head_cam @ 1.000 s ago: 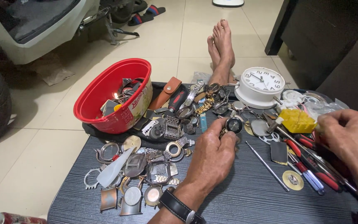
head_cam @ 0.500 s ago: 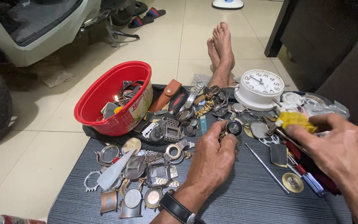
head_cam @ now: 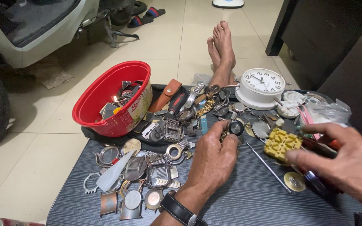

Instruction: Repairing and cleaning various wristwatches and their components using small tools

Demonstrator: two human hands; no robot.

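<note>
One left hand (head_cam: pixel 212 157) pinches one round watch case (head_cam: pixel 235 127); right hand (head_cam: pixel 348 161), fingers spread, grips one yellow block (head_cam: pixel 282 143) nearby.

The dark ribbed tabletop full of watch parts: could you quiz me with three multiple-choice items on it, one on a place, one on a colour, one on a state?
1. Where does the round white alarm clock stand?
A. at the table's far edge, right of the red oval plastic tub
B. inside the tub
C. on the floor tiles

2. What colour is the square studded plastic block in the right hand?
A. blue
B. yellow
C. white

3. How is the small round dark-faced watch case held?
A. lying loose, untouched
B. clamped in a vice
C. pinched at the fingertips of the left hand

Answers: 1 A, the clock sits beyond the parts pile, right of the tub. 2 B, the block is plainly yellow. 3 C, the left fingertips close on the case.
</note>
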